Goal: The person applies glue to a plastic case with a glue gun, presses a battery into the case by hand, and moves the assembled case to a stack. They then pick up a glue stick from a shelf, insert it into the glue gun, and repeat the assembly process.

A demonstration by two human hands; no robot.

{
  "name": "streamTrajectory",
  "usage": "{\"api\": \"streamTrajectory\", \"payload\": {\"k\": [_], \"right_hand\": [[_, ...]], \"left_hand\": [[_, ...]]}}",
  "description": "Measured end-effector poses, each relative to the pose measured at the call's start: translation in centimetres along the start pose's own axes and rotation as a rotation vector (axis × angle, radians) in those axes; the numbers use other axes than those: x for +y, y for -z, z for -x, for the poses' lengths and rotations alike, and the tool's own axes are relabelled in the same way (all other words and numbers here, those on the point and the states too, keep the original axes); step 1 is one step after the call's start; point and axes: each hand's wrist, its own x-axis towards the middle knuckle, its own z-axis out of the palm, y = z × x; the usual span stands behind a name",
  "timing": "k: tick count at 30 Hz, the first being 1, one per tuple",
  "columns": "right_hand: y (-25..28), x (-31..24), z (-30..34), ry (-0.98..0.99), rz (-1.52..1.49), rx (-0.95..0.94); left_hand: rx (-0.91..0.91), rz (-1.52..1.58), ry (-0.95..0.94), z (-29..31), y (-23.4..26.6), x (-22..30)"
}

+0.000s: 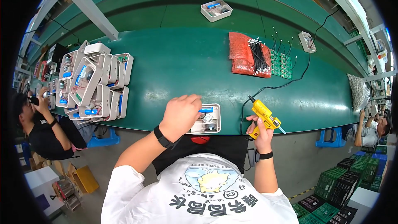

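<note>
A white plastic casing (218, 118) lies at the table's near edge in front of me, with a blue cylindrical battery (207, 109), wires and a round dark part inside. My left hand (182, 110) reaches over its left side, fingers bent and close together beside the battery's left end. The palm and thumb are hidden, so what they hold cannot be made out. Just right of the casing, my right hand (262, 132) grips a yellow hot glue gun (264, 115) by its handle. The gun's dark nozzle points up and left; a translucent glue stick sticks out behind.
Similar casings (89, 81) are piled at the left. Red bubble wrap (240, 54) carries black cables (259, 56), beside green circuit boards (282, 64). A black cord (286, 84) crosses the right side. Two casings (216, 10) (307, 42) lie farther back. People sit at both ends.
</note>
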Motion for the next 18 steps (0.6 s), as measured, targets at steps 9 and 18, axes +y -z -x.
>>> {"api": "streamTrajectory", "payload": {"k": [9,18], "right_hand": [[-0.6,-0.8,0.8,0.005,0.032,-0.075],[-7.5,-4.9,0.8,-0.265,0.327,-0.352]], "left_hand": [[0.017,0.001,-0.122,0.4,-0.2,-1.2],[0.483,1.1,0.305,3.2,-7.9,-1.0]]}}
